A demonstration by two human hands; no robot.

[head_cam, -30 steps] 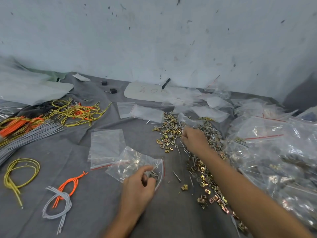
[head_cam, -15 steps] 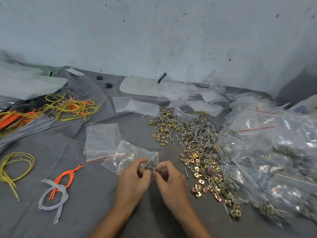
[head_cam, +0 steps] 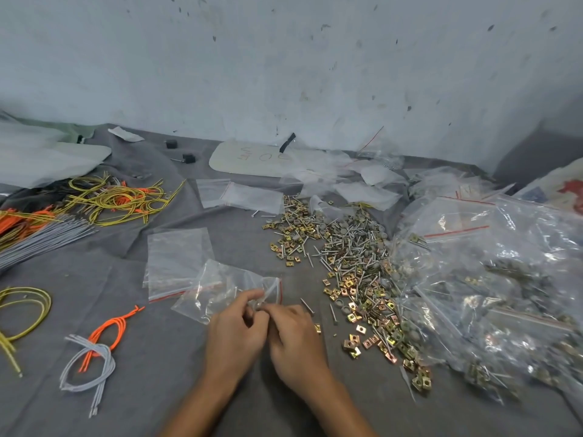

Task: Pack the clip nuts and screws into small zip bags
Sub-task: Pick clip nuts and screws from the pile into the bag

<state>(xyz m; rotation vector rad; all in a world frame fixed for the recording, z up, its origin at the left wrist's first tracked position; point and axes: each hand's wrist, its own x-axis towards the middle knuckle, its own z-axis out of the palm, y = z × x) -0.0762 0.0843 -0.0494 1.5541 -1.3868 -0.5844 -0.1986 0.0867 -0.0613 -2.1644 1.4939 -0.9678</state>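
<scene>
A small clear zip bag (head_cam: pixel 220 287) with a red seal line lies crumpled on the grey cloth, its mouth toward me. My left hand (head_cam: pixel 235 334) pinches the bag's mouth between thumb and fingers. My right hand (head_cam: pixel 295 339) meets it there, fingertips curled at the opening; what they hold is hidden. A long heap of brass clip nuts and silver screws (head_cam: pixel 353 269) spreads to the right of my hands. A single clip nut (head_cam: pixel 317 328) lies beside my right hand.
Flat empty zip bags (head_cam: pixel 176 257) lie left of the held bag, more (head_cam: pixel 243 197) farther back. Large filled plastic bags (head_cam: pixel 492 279) pile up at right. Yellow, orange and grey cords (head_cam: pixel 104 200) lie at left, a small cord bundle (head_cam: pixel 94 351) near front.
My right hand came back from the screw heap to the bag's mouth and now sits against my left hand. The left hand kept its pinch on the bag.
</scene>
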